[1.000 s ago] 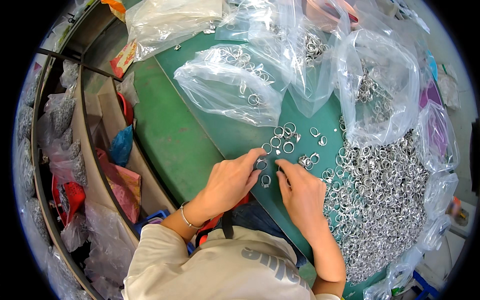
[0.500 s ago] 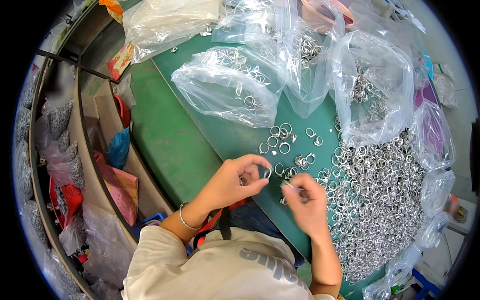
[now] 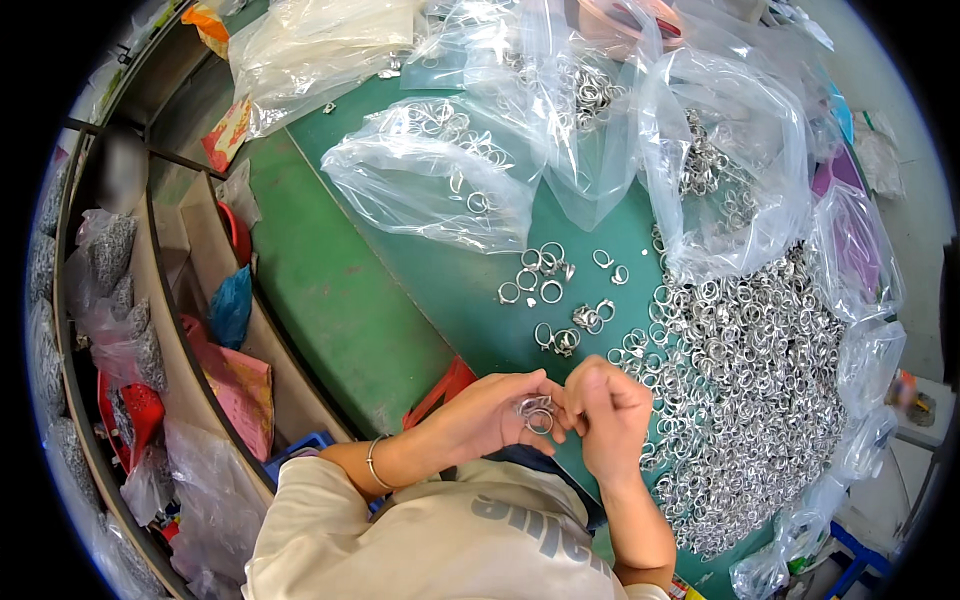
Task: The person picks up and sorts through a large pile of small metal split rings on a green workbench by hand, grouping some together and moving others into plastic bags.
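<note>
Close to my body, my left hand (image 3: 480,415) is turned palm up with curled fingers, cradling a few silver rings (image 3: 538,418). My right hand (image 3: 612,412) meets its fingertips from the right; those fingers are bent into a closed grip, and whatever they hold is hidden. Just beyond the hands, small groups of rings (image 3: 550,292) lie on the green tabletop (image 3: 440,275). To the right of my right hand spreads a large pile of silver rings (image 3: 750,400).
Clear plastic bags with rings, one at the middle (image 3: 430,185) and one open above the pile (image 3: 725,240), lie on the far side. A pink basin (image 3: 600,20) sits at the back. Left are shelves holding bagged goods, a red basket (image 3: 145,410) and a blue bag (image 3: 231,305).
Both hands have drawn toward my body and come together. My left hand has turned to show the rings in its palm. The whole view has shifted slightly.
</note>
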Tool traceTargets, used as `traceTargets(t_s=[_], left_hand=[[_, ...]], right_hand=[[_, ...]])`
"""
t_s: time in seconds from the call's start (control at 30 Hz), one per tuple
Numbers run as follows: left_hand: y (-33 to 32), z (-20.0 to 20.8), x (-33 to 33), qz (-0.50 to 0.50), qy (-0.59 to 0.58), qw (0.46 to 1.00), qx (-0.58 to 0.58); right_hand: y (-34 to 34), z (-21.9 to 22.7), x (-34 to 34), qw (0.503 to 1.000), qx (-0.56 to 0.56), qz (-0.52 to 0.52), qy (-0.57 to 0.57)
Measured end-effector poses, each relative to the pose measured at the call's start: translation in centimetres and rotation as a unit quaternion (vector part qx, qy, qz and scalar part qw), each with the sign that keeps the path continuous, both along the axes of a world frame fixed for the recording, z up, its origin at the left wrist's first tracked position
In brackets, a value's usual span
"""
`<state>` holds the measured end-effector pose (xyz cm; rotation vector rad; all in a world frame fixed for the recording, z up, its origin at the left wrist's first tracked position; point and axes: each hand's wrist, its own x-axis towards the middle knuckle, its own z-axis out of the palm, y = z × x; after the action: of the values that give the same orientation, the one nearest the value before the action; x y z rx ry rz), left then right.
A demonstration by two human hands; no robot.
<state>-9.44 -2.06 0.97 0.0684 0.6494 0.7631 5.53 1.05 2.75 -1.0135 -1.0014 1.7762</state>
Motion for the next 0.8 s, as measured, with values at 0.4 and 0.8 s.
traceTargets(t_s=[0.4, 0.8], left_hand=[[1.4, -2.4, -1.4, 0.118, 0.559, 0.747, 0.341], [2.4, -2.2, -1.6, 0.128, 0.495, 0.786, 0.347]], right_hand=[[7.8, -2.5, 2.4, 0.828, 0.273, -0.066, -0.486], [6.9, -0.3, 2.1, 0.988, -0.154, -0.015, 0.017]])
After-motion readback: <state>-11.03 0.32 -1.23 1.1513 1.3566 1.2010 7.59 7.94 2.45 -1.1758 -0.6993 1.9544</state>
